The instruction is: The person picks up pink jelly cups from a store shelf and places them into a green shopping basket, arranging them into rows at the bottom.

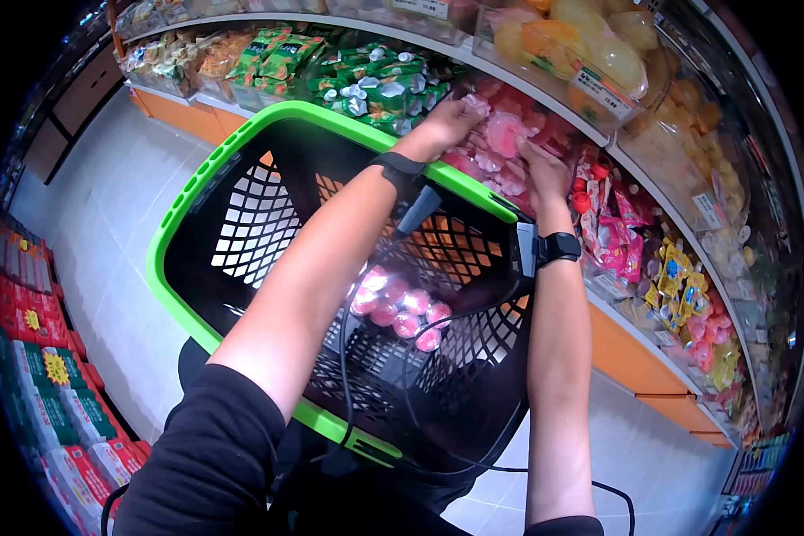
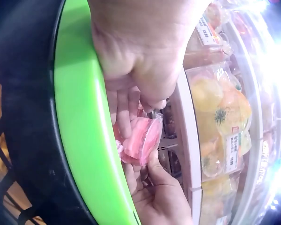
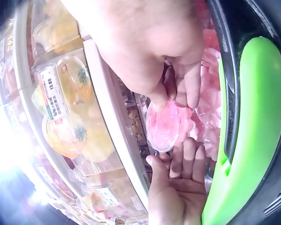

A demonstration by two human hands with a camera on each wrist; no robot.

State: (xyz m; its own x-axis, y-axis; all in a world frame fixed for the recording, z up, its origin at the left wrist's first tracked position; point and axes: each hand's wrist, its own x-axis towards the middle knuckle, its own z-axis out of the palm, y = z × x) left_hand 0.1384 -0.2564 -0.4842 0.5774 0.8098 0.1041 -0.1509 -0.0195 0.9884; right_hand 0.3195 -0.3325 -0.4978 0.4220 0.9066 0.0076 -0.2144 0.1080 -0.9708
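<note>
A pink jelly cup (image 1: 506, 134) with a clear lid and fluted sides is between my two hands, over a shelf bin of similar pink cups (image 3: 210, 110). My right hand (image 1: 545, 174) pinches it at the edge between thumb and fingers, as the right wrist view shows. On the cup's other side, my left hand (image 1: 448, 125) has its fingers loosely extended, fingertips close against the cup. Below my forearms is a black shopping basket with a green rim (image 1: 179, 223). In it lies a clear pack of round pink-and-white items (image 1: 408, 308).
Green snack packs (image 1: 375, 85) fill the shelf left of the pink cups; pink and yellow bags (image 1: 679, 286) lie to the right. Above, a shelf edge (image 1: 473, 58) carries tubs of yellow fruit-shaped jellies (image 1: 572, 45). Red and green boxes (image 1: 49, 375) are stacked at far left. Black cables (image 1: 344, 384) cross the basket.
</note>
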